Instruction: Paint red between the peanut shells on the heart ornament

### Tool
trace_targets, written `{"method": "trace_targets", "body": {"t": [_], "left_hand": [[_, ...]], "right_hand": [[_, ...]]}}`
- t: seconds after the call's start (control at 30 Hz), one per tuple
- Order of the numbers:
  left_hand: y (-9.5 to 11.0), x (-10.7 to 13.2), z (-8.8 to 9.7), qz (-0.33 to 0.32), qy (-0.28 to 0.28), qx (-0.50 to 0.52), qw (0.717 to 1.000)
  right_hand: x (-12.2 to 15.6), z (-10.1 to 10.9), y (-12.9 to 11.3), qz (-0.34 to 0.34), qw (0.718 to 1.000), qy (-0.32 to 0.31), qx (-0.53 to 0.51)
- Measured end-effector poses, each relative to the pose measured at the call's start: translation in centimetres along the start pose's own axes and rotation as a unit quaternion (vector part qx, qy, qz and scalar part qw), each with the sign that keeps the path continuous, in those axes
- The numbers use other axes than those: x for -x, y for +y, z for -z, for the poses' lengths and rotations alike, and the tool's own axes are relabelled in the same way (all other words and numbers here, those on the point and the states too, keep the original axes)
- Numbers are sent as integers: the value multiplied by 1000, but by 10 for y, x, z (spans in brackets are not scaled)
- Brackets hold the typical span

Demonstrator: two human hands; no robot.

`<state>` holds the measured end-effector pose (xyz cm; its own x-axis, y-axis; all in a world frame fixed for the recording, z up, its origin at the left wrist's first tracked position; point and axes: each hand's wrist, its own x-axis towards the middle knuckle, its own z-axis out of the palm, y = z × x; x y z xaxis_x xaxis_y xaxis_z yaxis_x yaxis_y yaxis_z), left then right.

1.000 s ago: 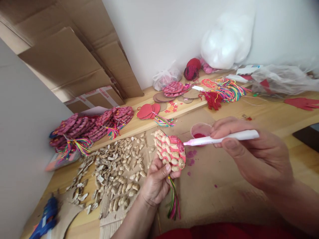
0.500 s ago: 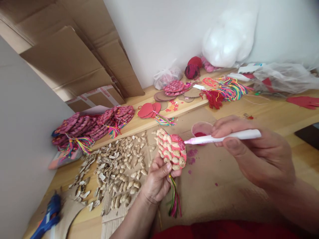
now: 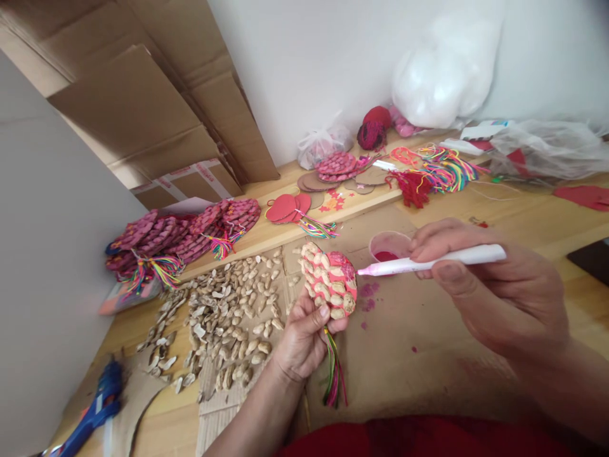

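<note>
My left hand (image 3: pixel 307 336) grips the lower edge of a red disc covered with rows of peanut shells (image 3: pixel 329 283). The shells are mostly plain tan, and a patch at the disc's upper right is coloured pink-purple. From its bottom hangs a tassel (image 3: pixel 334 374) of green, yellow and pink strands. Pinched in my right hand (image 3: pixel 490 285) is a white marker-like pen (image 3: pixel 438 260) with a pink tip. That tip points left, right beside the coloured edge of the disc; whether it touches I cannot tell. Behind the pen stands a clear cup (image 3: pixel 387 244) holding red-pink liquid.
Loose peanut shells (image 3: pixel 238 311) spread over cardboard at the left, with a blue glue gun (image 3: pixel 98 406) nearer me. Finished pink shell discs (image 3: pixel 190 235) are piled beyond. A raised wooden board holds red discs (image 3: pixel 285 208), coloured tassels (image 3: pixel 442 168) and yarn balls (image 3: pixel 373 127).
The view has shifted slightly, so everything sits a little to the right. The pen tip remains close to the disc's coloured edge, and both hands keep their hold.
</note>
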<state>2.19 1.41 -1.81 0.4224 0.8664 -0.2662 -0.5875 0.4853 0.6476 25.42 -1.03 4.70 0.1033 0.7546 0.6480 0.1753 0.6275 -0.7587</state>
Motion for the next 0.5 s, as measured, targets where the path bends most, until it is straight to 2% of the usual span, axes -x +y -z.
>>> {"method": "trace_targets", "body": {"t": [0.17, 0.37, 0.5], "left_hand": [[-1, 0, 0, 3, 9, 3, 1000], [-1, 0, 1, 5, 33, 9, 999], [-1, -1, 2, 10, 41, 9, 999]], "right_hand": [[-1, -1, 1, 3, 1000, -1, 3], [-2, -1, 2, 38, 997, -36, 60], [-2, -1, 3, 40, 996, -28, 71]]}}
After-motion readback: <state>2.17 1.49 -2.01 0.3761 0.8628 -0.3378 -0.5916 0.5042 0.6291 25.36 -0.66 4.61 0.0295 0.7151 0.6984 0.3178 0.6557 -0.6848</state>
